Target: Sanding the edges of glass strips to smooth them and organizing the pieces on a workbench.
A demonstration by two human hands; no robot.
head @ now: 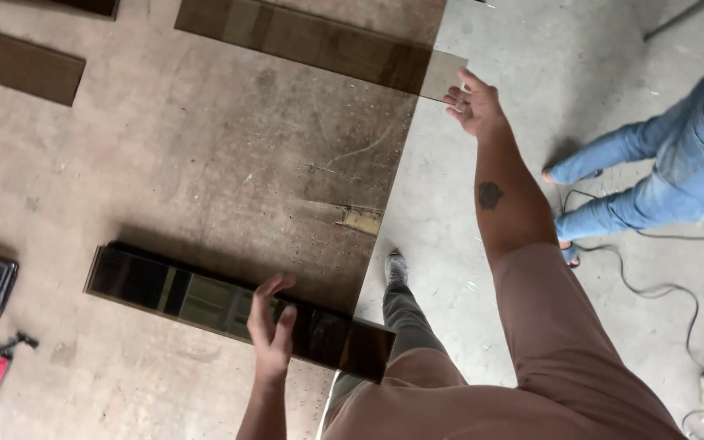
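My left hand (270,326) grips the near dark glass strip (238,311) at mid-length, its long axis running off to either side of my fingers. Farther off, my right hand (474,104), fingers spread, touches the far strip (319,42)'s end.

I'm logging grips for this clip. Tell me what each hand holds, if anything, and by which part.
The left hand rests on the near dark glass strip, fingers over its long edge toward the right end; a firm grip cannot be told. The right hand is open, holding nothing, beside the far strip's end.
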